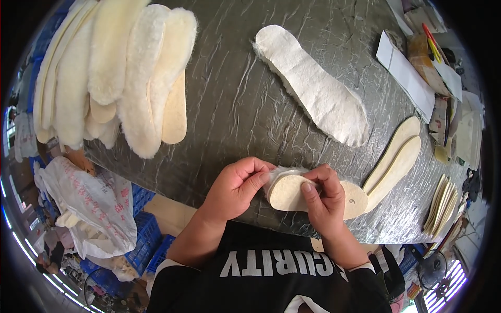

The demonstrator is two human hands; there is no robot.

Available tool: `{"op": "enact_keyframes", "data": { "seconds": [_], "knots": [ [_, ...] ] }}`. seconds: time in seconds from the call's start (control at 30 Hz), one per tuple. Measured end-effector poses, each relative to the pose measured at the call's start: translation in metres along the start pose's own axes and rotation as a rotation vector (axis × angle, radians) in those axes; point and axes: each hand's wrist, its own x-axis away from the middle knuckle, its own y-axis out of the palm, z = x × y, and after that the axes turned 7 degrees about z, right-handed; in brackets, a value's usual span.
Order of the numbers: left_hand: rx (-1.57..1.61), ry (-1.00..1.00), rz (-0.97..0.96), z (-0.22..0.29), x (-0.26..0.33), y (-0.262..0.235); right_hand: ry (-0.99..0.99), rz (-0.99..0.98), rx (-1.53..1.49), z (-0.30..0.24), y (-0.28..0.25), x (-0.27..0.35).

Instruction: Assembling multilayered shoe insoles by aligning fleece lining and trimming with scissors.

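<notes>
In front of my body, at the table's near edge, a beige insole (287,193) lies over a white fleece piece (286,170) whose fuzzy edge shows round its tip. My left hand (232,189) pinches that fleece edge between thumb and fingers. With the thumb on top and fingers curled behind, my right hand (327,195) grips the insole. The rounded other end of the insole shows past my right hand, with a small mark on it. Beyond my hands lies a white fleece insole (315,86), smooth side up.
Fleece insoles (141,88) are piled at the far left of the dark table (224,94). Two beige insoles (392,156) lie on the right, near a stack of thin ones (441,206). Papers (407,75) and pens (432,44) occupy the far right. Blue crates (146,235) and a white bag (94,203) stand lower left.
</notes>
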Motion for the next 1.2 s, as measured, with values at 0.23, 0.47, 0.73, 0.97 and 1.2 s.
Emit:
{"op": "enact_keyframes", "data": {
  "seconds": [0.23,0.47,0.73,0.97,1.2],
  "knots": [
    [0.054,-0.013,-0.015,0.001,0.002,0.001,0.013,0.004,0.000,-0.001,0.001,0.001],
    [0.023,0.016,-0.018,0.000,0.005,0.003,-0.105,0.045,0.073,0.003,0.005,0.001],
    [0.003,0.126,-0.047,0.006,0.010,0.005,-0.248,0.081,0.132,0.000,0.007,-0.003],
    [0.174,0.097,0.007,0.007,0.015,0.016,-0.163,0.026,0.085,-0.001,0.005,0.000],
    [-0.177,0.153,-0.028,0.001,0.015,0.005,-0.323,-0.112,0.344,-0.013,-0.003,-0.013]
  ]
}}
